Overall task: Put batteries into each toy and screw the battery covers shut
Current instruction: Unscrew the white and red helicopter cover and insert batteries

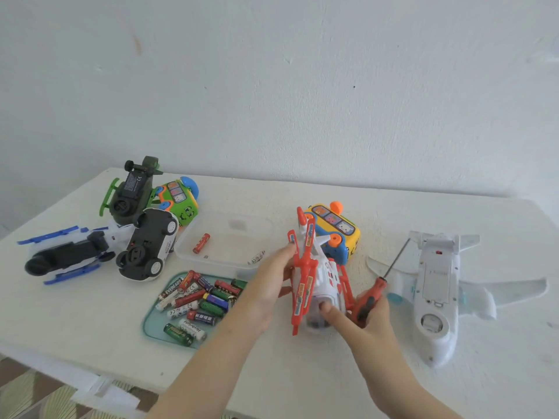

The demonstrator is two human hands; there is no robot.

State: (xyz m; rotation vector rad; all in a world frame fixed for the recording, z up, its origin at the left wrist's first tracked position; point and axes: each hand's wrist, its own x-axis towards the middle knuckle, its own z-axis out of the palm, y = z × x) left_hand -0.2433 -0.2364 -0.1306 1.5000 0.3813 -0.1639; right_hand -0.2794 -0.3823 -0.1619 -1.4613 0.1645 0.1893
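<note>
Hard moulded plastic throughout. We note the red-and-white helicopter (322,278) at centre front, lifted between both hands: glossy white body, flat red rotor blades and thin red skids.

- Left hand (269,285): forearm in from below, fingers curled round the rotor side of the helicopter, gripping it.
- Right hand (367,317): fingers closed round the ribbed red-and-black handle of the screwdriver (371,297), thin metal shaft slanting up and away. The thumb lies against the helicopter's clear nose.

Just right, the white plane (435,294) lies belly up on the matte white table (272,373). A rounded yellow bus (341,229) sits right behind the helicopter.

The batteries (196,300), cylinders in mixed wrappers, are heaped on a flat teal tray (147,323) left of the left hand. Behind it is a clear tub (242,216) holding one red battery (201,243).

Far left, clustered: green bus (180,202), dark green helicopter (133,189), white car (148,246) wheels up, blue-and-white helicopter (66,255).
</note>
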